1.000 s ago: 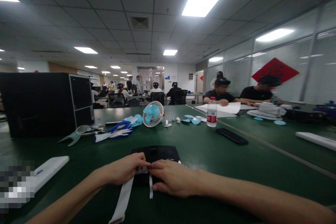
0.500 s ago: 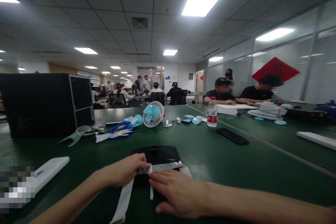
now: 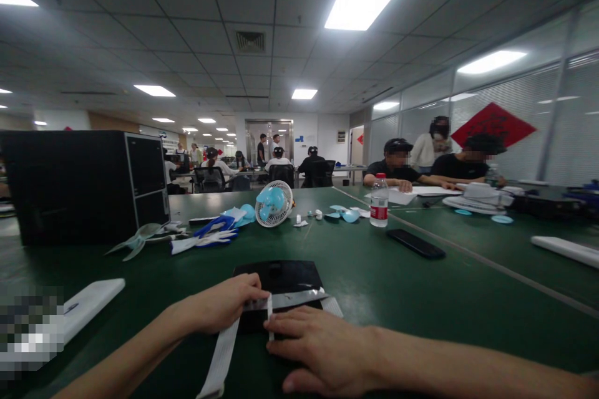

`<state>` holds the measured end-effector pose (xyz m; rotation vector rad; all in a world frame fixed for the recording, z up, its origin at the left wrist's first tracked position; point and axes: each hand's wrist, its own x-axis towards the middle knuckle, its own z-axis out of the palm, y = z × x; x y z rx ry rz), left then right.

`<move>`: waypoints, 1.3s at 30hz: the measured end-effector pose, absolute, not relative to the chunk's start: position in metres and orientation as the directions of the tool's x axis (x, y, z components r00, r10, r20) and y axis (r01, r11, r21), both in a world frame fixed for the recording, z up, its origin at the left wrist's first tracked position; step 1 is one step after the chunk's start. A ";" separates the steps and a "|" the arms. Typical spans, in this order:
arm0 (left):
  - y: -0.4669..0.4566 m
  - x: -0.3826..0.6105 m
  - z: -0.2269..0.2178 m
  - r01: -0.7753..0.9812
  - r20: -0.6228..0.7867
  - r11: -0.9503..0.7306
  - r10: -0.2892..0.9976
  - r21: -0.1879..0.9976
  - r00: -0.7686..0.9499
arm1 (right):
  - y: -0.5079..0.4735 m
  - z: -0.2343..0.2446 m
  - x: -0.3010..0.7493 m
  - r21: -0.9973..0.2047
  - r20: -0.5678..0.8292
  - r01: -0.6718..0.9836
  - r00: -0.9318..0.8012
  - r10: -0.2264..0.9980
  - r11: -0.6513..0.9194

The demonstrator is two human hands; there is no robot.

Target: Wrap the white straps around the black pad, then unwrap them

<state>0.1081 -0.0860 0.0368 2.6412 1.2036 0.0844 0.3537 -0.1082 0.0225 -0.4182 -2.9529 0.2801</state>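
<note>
A flat, glossy black piece (image 3: 281, 274) with a silvery band (image 3: 299, 297) across it lies on the green table in front of me. A wide white ribbed strap (image 3: 219, 355) runs from its left side toward me. My left hand (image 3: 234, 304) is closed, its thumb and index finger pinching the top of a narrow white strip (image 3: 270, 308) at the band. My right hand (image 3: 318, 346) lies flat over the near part of the black piece, fingers stretched, fingertips at the strip's lower part. My hands hide much of the near side.
Beyond my hands are a small fan (image 3: 274, 203), blue-and-white gloves (image 3: 208, 234), a water bottle (image 3: 379, 201) and a phone (image 3: 415, 243). A black computer case (image 3: 70, 187) stands left, behind a white slab (image 3: 91, 299). Several people sit across the room.
My right hand has slid slightly toward me along the white strip, exposing more of its upper part. My left hand stays in place. A standing person at the back right has moved.
</note>
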 end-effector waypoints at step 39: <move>-0.080 0.092 0.042 0.749 -0.038 -0.631 0.759 0.202 0.650 | -0.079 0.046 0.379 -0.178 -0.032 0.506 -0.860 0.509 0.844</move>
